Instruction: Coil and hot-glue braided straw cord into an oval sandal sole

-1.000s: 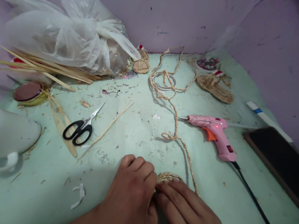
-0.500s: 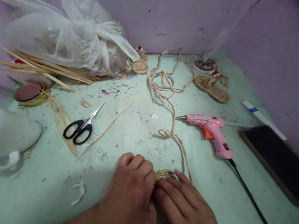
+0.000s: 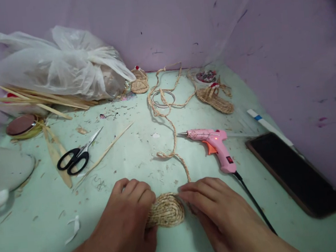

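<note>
The coiled piece [image 3: 168, 209] is of straw-coloured plaited fibre, laid in tight concentric rows. Its visible end is rounded and its surface is ridged. The braided cord [image 3: 174, 135], of similar colour and rope-like texture, runs in loose loops across the pale green tabletop [image 3: 138, 160] and passes down to the right hand [image 3: 217, 206]. A pink glue gun [image 3: 205, 134] with a metal nozzle and orange trigger lies near that hand. Scissors [image 3: 75, 156] with black looped handles and pointed metal blades lie beyond the left hand [image 3: 126, 210]. A translucent, crumpled plastic bag [image 3: 71, 67] stands against the wall, with flat, dry strips [image 3: 50, 98] in front of it.

The coiled piece lies at the near part of the tabletop, between the two hands. The left fingers are curled closed over its left end, hiding that portion, with the thumb below. The right fingers are bunched narrowly at its upper right edge; whether they pinch the cord cannot be determined, as the fingers cover it.
</note>
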Action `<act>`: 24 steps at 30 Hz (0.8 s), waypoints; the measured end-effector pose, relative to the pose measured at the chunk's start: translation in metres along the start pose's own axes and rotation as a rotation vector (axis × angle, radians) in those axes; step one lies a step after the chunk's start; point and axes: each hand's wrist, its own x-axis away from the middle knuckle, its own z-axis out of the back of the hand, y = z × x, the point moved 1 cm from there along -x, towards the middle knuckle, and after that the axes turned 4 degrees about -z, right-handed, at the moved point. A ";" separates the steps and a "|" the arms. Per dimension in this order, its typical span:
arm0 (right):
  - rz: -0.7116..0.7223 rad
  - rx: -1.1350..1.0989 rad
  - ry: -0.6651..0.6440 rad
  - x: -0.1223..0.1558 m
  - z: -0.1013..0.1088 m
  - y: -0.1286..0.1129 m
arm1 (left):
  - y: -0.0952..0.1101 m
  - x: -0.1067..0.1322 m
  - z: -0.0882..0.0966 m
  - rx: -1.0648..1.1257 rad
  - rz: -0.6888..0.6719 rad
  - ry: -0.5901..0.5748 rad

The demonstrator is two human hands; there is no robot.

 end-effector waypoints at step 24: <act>-0.027 0.044 0.203 0.006 0.000 0.000 | 0.002 0.019 -0.015 -0.366 -0.206 0.367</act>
